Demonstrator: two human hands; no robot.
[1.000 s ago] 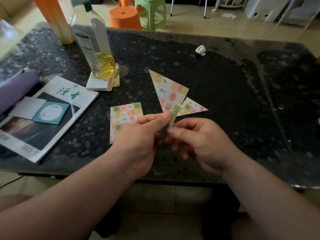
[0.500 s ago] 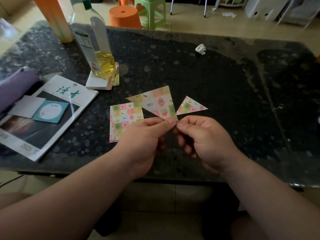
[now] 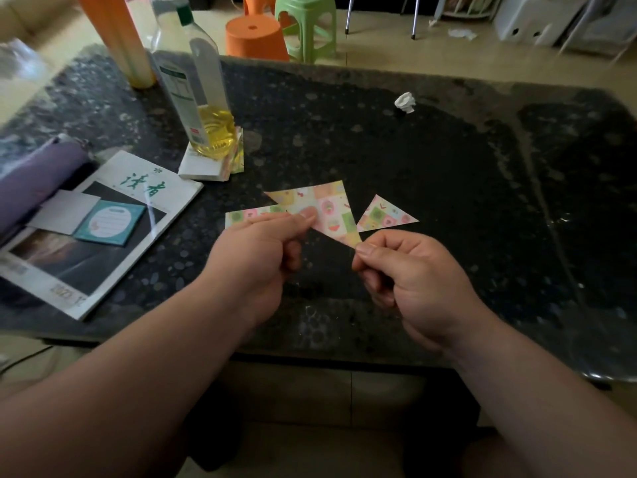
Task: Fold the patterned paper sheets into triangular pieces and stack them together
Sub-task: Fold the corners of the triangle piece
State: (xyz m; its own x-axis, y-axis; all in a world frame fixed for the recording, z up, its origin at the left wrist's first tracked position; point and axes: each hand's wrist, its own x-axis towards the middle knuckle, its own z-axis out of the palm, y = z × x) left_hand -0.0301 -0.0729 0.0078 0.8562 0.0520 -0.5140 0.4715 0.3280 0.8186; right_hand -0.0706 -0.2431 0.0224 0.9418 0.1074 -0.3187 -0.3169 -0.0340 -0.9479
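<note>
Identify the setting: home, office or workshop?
Likely a home living or dining room: a dark speckled table holds a cooking-oil bottle and a magazine, and plastic stools stand on the floor behind.

Left forearm [image 3: 138, 374] and right forearm [image 3: 537, 395] angling inward from near edge, hands meeting at centre. Left hand [image 3: 262, 250] curling, thumb and index pinching paper triangle [image 3: 331, 212] at left side. Right hand [image 3: 417, 281] curling, thumb and index pinching triangle's near tip; remaining fingers tucking under palm.
</note>
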